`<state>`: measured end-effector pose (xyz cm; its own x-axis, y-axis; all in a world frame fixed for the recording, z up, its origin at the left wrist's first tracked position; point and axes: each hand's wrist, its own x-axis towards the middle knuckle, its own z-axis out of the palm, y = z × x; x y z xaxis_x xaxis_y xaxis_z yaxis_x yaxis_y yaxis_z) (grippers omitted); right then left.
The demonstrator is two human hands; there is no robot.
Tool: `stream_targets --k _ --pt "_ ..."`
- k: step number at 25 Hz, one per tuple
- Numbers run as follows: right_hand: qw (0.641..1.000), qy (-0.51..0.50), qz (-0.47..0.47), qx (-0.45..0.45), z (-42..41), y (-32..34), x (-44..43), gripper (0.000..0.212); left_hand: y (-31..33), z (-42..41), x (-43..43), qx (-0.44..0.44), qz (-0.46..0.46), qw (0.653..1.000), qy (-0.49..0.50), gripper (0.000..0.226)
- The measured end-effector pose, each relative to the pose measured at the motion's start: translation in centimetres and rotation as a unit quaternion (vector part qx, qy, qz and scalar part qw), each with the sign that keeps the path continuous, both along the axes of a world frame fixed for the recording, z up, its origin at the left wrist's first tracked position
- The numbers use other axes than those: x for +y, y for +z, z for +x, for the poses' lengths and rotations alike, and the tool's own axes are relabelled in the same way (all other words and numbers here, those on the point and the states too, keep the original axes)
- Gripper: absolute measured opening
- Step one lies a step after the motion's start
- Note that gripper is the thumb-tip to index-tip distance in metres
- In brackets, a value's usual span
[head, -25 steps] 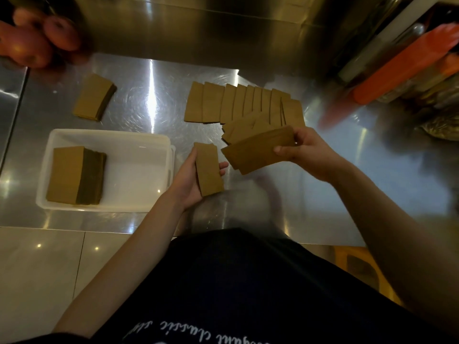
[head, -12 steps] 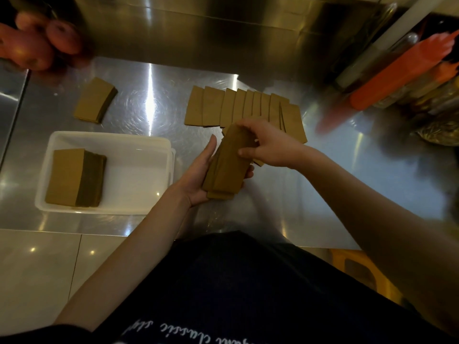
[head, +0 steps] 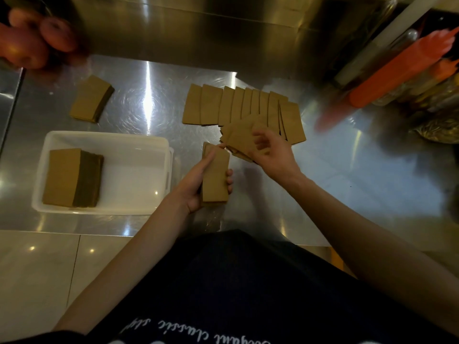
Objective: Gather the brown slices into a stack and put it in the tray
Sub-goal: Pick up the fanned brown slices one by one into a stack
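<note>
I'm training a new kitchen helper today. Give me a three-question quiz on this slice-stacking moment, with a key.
1. True or false: the white tray already holds a stack of brown slices.
2. Which hand holds the small stack being built? A) left B) right C) neither
3. Fill in: the fanned row of slices lies on the steel ____, beyond the hands.

Key: 1 true. 2 A, the left hand; the right hand reaches over the loose slices. 3 counter.
</note>
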<state>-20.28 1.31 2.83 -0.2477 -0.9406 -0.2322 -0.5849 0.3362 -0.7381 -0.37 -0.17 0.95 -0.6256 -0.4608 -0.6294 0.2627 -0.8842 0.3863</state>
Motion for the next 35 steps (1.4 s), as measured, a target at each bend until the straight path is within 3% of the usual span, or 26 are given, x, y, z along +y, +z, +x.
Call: stream_targets --k 4,9,15,18,22,25,28,31,35 --pt "0.985 -0.137 0.1 -0.043 -1.9 -2.9 1.5 0.058 -0.9 0.5 -0.1 -0.018 0.036 0.997 0.062 0.036" --pt "0.973 -0.197 0.118 0.016 -1.0 -5.0 0.1 0.075 -1.3 0.8 -0.1 -0.04 0.034 0.994 0.095 0.044" --pt "0.963 -0.184 0.164 0.111 -0.2 -6.3 -0.8 0.064 -1.2 1.6 0.1 -0.053 0.021 0.994 0.098 0.049" --pt "0.973 -0.181 0.135 0.044 -0.5 -6.6 -0.2 0.044 -1.2 1.7 0.2 -0.053 0.018 0.994 0.098 0.049" --pt "0.976 -0.138 0.106 -0.131 -1.5 -5.7 1.9 0.026 -1.2 1.4 0.2 -0.05 0.014 0.995 0.09 0.047" --pt "0.976 -0.097 0.098 -0.168 -3.8 -4.8 3.1 0.017 -1.3 1.3 0.2 -0.051 0.018 0.995 0.083 0.046" --pt "0.974 -0.125 0.113 -0.15 -6.7 -4.4 2.2 0.04 -1.3 1.4 0.3 -0.053 0.017 0.995 0.082 0.046" --pt "0.981 -0.119 0.136 -0.063 -8.0 -4.3 0.3 0.062 -1.2 1.3 0.3 -0.051 0.017 0.995 0.085 0.047" --pt "0.984 -0.088 0.132 0.076 -7.5 -5.8 -0.2 0.057 -0.9 1.5 0.3 -0.045 0.018 0.995 0.091 0.046"
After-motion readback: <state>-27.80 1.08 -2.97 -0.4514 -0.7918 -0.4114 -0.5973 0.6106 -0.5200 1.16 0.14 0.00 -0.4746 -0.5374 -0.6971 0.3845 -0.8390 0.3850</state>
